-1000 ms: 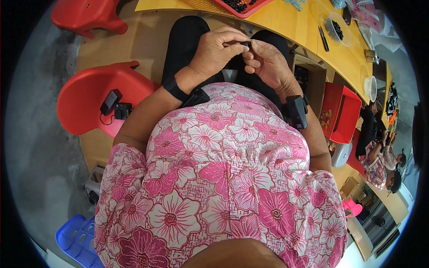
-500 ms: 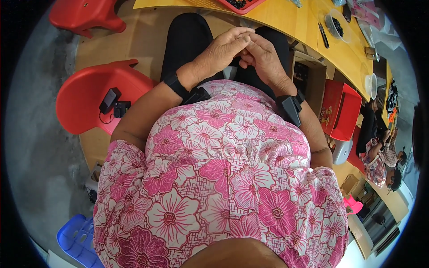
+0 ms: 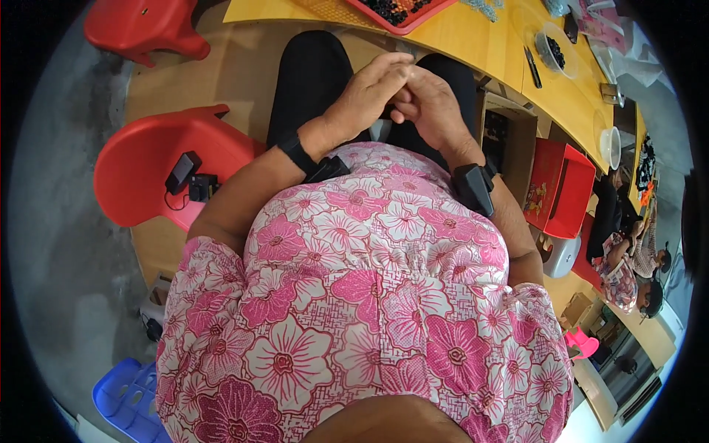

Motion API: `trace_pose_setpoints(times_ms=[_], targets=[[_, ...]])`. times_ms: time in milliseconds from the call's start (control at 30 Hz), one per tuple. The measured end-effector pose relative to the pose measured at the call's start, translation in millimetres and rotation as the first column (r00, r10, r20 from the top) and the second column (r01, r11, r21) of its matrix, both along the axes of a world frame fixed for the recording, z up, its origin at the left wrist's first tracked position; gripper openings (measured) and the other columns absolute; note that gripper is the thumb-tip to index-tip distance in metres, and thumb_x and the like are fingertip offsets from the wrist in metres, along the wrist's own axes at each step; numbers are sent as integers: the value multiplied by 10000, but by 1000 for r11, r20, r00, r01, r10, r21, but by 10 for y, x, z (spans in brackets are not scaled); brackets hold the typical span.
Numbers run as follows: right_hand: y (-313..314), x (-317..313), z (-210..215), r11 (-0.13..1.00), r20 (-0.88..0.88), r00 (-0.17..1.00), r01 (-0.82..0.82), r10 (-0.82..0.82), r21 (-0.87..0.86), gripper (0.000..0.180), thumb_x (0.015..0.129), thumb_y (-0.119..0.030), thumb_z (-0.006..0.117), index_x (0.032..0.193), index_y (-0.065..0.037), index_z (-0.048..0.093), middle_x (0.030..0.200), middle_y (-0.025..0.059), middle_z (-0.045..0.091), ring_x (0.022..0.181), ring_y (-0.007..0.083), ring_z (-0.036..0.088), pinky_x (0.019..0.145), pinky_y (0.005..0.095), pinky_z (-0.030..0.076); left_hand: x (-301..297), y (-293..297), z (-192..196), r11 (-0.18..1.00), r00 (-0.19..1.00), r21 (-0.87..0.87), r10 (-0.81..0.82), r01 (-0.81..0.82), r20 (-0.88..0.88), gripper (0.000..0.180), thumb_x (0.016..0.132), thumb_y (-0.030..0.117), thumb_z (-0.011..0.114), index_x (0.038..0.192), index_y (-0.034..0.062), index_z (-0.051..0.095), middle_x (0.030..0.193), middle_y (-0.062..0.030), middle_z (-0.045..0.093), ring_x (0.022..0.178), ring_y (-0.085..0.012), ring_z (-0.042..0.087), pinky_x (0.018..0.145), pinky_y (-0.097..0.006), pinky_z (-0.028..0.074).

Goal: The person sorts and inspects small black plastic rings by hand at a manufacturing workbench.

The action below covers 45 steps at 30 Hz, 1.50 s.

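Observation:
My left hand [image 3: 363, 94] and my right hand [image 3: 437, 107] meet above my lap, loosely clasped. The left fingers reach across to the right hand, and the thumbs come close together. Several right fingers curl inward beneath. No object shows between the palms, though the inside of the clasp is hidden. Below the hands are my black trousers [image 3: 314, 81]. Each wrist wears a black strap with a dark box-shaped device, the left device [image 3: 327, 170] and the right device [image 3: 473, 189].
Ahead stands a yellow table [image 3: 473, 44] with a red tray [image 3: 402, 29] of dark bits, a black-handled knife [image 3: 533, 68] and a clear bowl [image 3: 543, 48]. Red chairs [image 3: 122, 173] flank my left; a cardboard box [image 3: 521, 136] and a red box [image 3: 563, 192] sit right. Other people [image 3: 617, 258] are far right.
The whole view has shifted slightly, so the table, chairs and hands appear a little lower. My hands stay clasped together, with only a slight shift of the fingers.

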State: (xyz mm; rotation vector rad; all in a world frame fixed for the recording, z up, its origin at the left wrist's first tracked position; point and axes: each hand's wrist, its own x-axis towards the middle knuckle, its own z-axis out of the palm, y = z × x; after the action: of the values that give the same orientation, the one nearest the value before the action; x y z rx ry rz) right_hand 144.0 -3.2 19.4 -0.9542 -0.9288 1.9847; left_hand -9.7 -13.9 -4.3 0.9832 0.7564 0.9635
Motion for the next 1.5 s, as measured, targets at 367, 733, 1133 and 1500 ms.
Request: trace_pose_setpoints(times_ms=[367, 733, 1133, 1500], targets=[[420, 685, 311, 962, -147, 951, 273, -271, -7, 348, 942, -344, 518, 1013, -4, 542, 692, 3, 471, 554, 97, 392, 590, 288, 434, -385, 25, -465, 970, 995, -241, 33, -9, 96, 475, 977, 331, 442, 1348, 44, 366, 1199, -128, 548, 1096, -217, 549, 915, -337, 448], [1877, 2568, 226, 747, 554, 501, 470, -665, 470, 294, 843, -308, 644, 850, -15, 614, 684, 89, 607, 510, 172, 592, 454, 326, 505, -531, -73, -469, 941, 964, -337, 66, 26, 259, 417, 959, 239, 492, 1317, 43, 405, 1186, -112, 549, 1070, -198, 553, 910, -337, 446], [1777, 694, 597, 632, 655, 551, -270, -517, 726, 158, 852, -113, 634, 974, -23, 680, 855, 13, 659, 681, 66, 571, 612, 204, 463, -447, 71, -554, 919, 915, -364, 9, 152, 404, 477, 937, 220, 540, 1347, 41, 374, 1201, -118, 540, 1073, -197, 549, 920, -354, 458], [2202, -230, 175, 378, 890, 335, -816, -309, 438, 244, 747, -37, 656, 986, -87, 674, 738, 65, 632, 705, 189, 623, 665, 317, 507, -443, 69, -477, 893, 866, -394, 9, 218, 500, 449, 949, 221, 518, 1342, 49, 387, 1199, -126, 538, 1104, -224, 537, 959, -396, 434]])
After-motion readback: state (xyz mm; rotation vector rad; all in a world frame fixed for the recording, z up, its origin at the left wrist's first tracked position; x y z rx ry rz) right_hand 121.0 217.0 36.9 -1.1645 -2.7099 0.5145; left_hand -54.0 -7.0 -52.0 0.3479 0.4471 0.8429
